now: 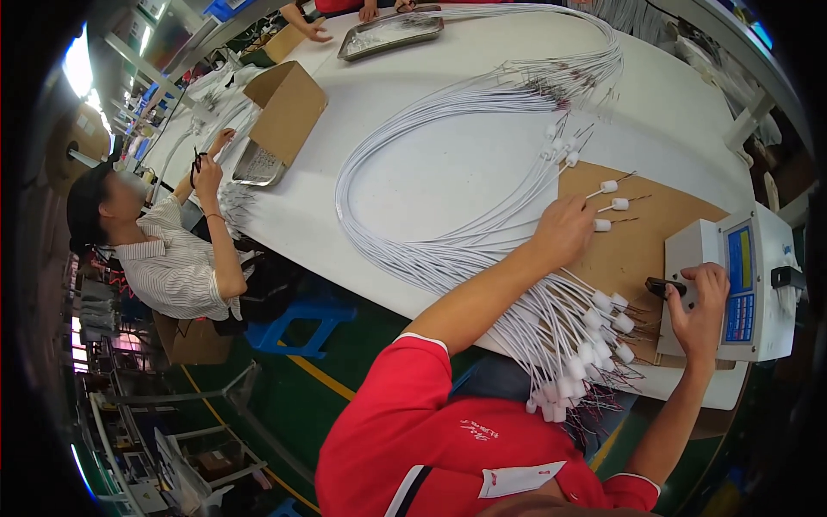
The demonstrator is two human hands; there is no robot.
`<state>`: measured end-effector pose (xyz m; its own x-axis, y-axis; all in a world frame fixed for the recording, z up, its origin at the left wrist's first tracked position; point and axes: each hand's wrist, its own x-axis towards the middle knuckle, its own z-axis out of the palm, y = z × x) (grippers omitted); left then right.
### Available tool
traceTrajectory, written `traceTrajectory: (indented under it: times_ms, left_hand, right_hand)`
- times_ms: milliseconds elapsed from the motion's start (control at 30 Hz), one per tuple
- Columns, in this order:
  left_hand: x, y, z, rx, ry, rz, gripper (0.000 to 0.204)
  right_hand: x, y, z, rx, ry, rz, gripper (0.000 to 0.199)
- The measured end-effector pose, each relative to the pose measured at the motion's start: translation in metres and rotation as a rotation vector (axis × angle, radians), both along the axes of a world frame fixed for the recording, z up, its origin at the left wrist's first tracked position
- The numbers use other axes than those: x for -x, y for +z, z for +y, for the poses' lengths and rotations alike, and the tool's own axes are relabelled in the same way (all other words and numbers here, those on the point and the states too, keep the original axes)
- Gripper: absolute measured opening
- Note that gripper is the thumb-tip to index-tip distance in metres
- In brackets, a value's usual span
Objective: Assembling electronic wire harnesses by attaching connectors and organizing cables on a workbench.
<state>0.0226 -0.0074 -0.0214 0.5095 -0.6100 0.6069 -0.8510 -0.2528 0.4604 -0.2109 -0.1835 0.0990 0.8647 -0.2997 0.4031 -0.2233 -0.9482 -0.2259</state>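
White cables (413, 250) with white cylindrical plastic ends and thin bare wire tips loop across the table. My left hand (564, 231) is closed round a few of them, and three white ends (619, 204) stick out past its fingers over a brown cardboard sheet (642, 250). At the front of a white box-shaped device (689, 246) with a screen and blue keypad, my right hand (699, 312) has its thumb and fingers curled on a black clip-like piece (663, 287). Just what its fingertips press is partly hidden.
A thick bunch of cable ends (577, 375) hangs over the table's near edge by my body. Farther off are an open cardboard box (289, 108) and metal trays (392, 36). A seated co-worker (172, 250) holds a dark tool at left; another person's hands show at the far edge.
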Motion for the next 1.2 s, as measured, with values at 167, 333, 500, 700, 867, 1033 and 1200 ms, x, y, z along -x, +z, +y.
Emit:
traceTrajectory:
  times_ms: [167, 333, 500, 700, 867, 1033, 1200]
  left_hand:
    - [0.002, -0.018, -0.004, -0.194, -0.029, -0.028, 0.019]
    - [0.019, 0.012, -0.001, -0.111, -0.059, 0.088, 0.044]
    - [0.048, 0.027, 0.001, 0.086, -0.190, 0.080, 0.062]
    - [0.058, 0.028, -0.001, 0.140, -0.285, -0.080, 0.051]
    - [0.057, 0.036, -0.001, 0.190, -0.292, -0.088, 0.035]
    - [0.056, 0.032, 0.003, 0.206, -0.277, -0.042, 0.026]
    - [0.057, 0.028, -0.001, 0.188, -0.284, 0.022, 0.025]
  right_hand:
    - [-0.001, 0.001, 0.001, 0.014, 0.010, -0.009, 0.026]
    - [0.000, 0.004, 0.004, 0.034, 0.027, -0.007, 0.026]
    - [-0.001, 0.008, 0.017, 0.065, 0.083, -0.003, 0.027]
    - [-0.008, 0.001, 0.045, -0.400, 0.000, -0.072, 0.033]
    - [-0.014, -0.023, 0.038, -0.886, -0.006, -0.222, 0.027]
    - [-0.022, -0.026, 0.038, -1.074, 0.047, -0.289, 0.022]
    - [-0.016, -0.037, 0.031, -1.043, 0.034, -0.311, 0.018]
